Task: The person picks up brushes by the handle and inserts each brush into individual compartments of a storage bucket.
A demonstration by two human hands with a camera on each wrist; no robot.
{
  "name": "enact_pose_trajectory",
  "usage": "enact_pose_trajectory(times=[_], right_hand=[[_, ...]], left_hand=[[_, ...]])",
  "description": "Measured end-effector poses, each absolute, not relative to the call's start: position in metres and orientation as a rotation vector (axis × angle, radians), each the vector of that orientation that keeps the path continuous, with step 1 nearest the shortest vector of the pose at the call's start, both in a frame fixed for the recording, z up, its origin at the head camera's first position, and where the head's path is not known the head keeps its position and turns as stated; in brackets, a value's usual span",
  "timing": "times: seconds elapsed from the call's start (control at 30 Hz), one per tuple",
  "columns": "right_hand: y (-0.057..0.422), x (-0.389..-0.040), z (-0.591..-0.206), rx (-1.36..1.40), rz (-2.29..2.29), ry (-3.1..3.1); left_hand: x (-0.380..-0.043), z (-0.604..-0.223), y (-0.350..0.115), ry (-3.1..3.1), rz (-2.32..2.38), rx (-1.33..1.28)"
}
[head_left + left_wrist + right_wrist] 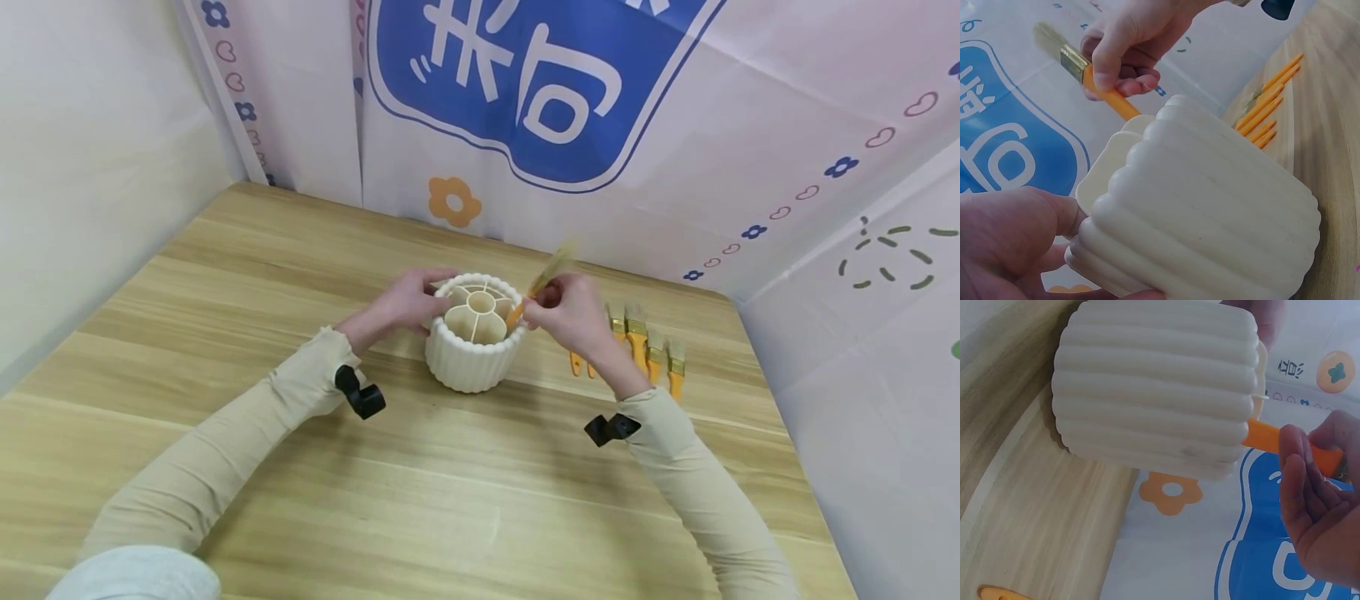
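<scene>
A white ribbed round organizer (471,367) with several compartments stands on the wooden table. My left hand (412,298) grips its left side, the thumb over the rim, as the left wrist view shows (1016,244). My right hand (573,312) pinches a paintbrush (1107,94) with an orange handle, a brass-coloured ferrule and pale bristles. The bristles point up and away. The lower end of the handle is inside a right-hand compartment, hidden behind the ribbed wall in the right wrist view, where the orange handle (1263,435) comes out over the rim.
Several more orange-handled paintbrushes (637,337) lie in a row on the table (420,492), right of the organizer and partly behind the right forearm. A printed white sheet (675,167) with a blue sign rises behind the table. White walls flank both sides.
</scene>
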State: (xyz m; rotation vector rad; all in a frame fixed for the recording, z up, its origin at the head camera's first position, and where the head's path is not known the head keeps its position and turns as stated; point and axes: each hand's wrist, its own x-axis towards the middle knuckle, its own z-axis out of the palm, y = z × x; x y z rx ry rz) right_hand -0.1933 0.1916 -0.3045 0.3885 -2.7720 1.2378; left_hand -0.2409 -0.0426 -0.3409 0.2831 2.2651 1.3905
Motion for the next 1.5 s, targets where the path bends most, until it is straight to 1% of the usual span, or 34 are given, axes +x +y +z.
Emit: enact_pose_trajectory(times=[0.33, 0.73, 0.93, 1.5], right_hand=[[0.185, -0.202, -0.311, 0.334, 1.112, -2.929], [0.181, -0.207, -0.316, 0.41, 0.893, -3.021], [0.178, -0.209, -0.318, 0.403, 0.879, -3.07], [0.18, -0.212, -0.318, 0.489, 0.771, -3.147]], left_hand=[[-0.24, -0.341, -0.043, 2.259, 1.399, 0.277], [-0.239, -0.339, -0.043, 2.241, 1.413, 0.262], [-0.24, -0.34, -0.043, 2.249, 1.404, 0.28], [-0.24, -0.34, -0.043, 2.249, 1.406, 0.272]])
